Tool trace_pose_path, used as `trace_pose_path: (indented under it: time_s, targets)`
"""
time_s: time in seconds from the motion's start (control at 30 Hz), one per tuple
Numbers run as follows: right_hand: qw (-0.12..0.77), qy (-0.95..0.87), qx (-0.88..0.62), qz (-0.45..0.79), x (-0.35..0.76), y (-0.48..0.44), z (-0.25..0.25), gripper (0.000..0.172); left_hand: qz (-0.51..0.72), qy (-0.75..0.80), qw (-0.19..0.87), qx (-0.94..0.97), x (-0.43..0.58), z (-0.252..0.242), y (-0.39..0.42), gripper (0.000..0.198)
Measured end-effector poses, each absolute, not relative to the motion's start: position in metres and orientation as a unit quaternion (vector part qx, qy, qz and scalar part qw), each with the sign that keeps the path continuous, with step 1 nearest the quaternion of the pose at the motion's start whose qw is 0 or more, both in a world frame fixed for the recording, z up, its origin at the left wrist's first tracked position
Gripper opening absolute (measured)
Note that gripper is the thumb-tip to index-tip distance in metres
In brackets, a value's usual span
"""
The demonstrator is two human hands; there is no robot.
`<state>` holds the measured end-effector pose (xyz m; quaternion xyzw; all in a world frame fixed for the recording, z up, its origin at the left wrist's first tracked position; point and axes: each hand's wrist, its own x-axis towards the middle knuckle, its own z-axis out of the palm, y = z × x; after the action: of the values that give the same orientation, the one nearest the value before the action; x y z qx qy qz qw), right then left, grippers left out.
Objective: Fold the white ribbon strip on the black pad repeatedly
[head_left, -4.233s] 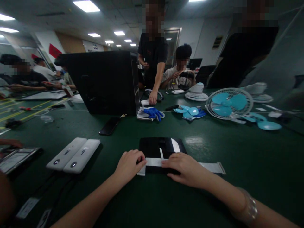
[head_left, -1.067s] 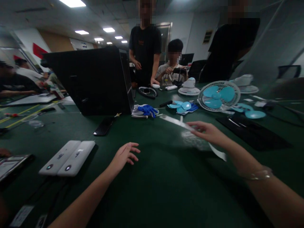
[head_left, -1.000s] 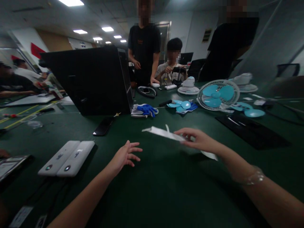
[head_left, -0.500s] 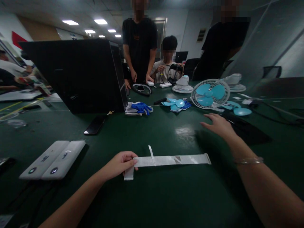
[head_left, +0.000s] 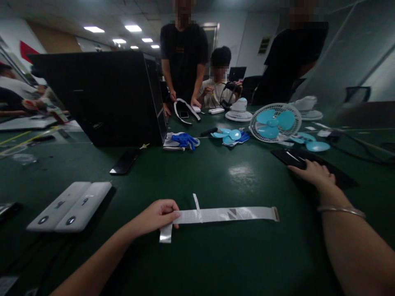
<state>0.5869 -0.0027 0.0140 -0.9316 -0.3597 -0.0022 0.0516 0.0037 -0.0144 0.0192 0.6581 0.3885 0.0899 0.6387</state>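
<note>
My left hand [head_left: 163,214] pinches the left end of a flat white ribbon cable [head_left: 216,215], whose short folded end hangs below the fingers. The cable stretches rightward to a connector at its far end, and a thin white strip sticks up from it. On the right, my right hand [head_left: 316,174] lies at the near edge of a black mat [head_left: 339,172], beside a dark, shiny mouse-like object [head_left: 294,158]. Its thumb and fingers are apart, with nothing visible in them.
Two white boxes [head_left: 69,207] and a phone [head_left: 125,161] lie left. A big black case [head_left: 98,94] stands behind them. Blue-white gloves [head_left: 183,141], blue fan blades [head_left: 226,135] and a fan [head_left: 274,122] are farther back. Several people are beyond.
My right hand has moved right and down onto the mat. The cable, still in my left hand, sits slightly lower. Across the table, a person's hand has lifted a looped band, now showing white.
</note>
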Motion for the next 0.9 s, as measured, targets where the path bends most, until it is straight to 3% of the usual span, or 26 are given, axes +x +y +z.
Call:
trace_pose_path:
  time_s: [0.9]
  targets:
    - [0.033,-0.588,-0.808,0.024,0.497,0.035,0.012,0.096,0.087,0.352,0.608,0.706,0.002,0.019,-0.016,0.027]
